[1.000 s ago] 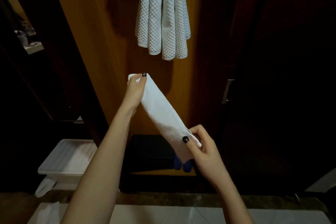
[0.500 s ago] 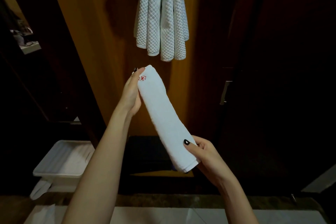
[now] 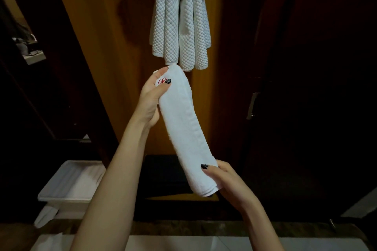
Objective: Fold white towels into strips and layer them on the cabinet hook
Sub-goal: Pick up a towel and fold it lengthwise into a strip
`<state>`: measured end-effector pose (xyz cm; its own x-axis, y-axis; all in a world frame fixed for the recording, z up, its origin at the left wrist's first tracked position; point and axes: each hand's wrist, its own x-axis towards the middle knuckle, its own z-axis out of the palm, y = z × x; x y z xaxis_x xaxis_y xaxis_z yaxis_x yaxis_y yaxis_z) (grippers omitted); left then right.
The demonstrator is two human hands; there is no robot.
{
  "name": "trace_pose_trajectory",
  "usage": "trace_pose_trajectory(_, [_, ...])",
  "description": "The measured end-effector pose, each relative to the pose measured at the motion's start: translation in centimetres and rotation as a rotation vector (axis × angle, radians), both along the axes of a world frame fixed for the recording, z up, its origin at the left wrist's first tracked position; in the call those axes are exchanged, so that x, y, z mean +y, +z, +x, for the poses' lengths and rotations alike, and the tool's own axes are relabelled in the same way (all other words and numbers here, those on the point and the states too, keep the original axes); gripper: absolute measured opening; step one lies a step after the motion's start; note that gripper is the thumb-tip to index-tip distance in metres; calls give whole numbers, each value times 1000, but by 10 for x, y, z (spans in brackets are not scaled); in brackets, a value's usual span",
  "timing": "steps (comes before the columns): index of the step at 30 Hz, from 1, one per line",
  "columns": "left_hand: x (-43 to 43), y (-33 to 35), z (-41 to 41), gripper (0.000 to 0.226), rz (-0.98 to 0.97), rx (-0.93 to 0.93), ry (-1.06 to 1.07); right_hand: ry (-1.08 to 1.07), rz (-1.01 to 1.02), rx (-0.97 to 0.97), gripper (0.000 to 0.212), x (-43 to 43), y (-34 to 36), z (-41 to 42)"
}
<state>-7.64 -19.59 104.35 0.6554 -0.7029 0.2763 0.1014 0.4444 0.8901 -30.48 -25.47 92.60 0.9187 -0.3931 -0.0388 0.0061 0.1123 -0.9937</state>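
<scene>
Gripping folded white terry towel strip (image 3: 184, 128) | left hand (image 3: 151, 98) top end, right hand (image 3: 226, 181) bottom | I judged: held folds shut.

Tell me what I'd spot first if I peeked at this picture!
First, the long white towel, folded into a strip and slanting across the middle. The left hand grips its top end by a small red stitched mark, and the right hand grips its bottom end. Just above, a bunch of bumpy grey-white towels hangs down in front of the orange-brown wooden panel.
</scene>
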Motion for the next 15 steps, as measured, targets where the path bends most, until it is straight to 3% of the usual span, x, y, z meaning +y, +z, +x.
trace_pose_trajectory(6, [-4, 3, 5, 38, 0, -4, 83, -92, -44, -19, 77, -1, 4, -1])
trace_pose_trajectory(11, [-8, -10, 13, 43, 92, -71, 344, -297, -155, -87, 49, -2, 8, 3])
trace_pose_trajectory(15, [-12, -24, 16, 45, 81, -116, 466, -497, -193, -133, 49, -7, 5, 4])
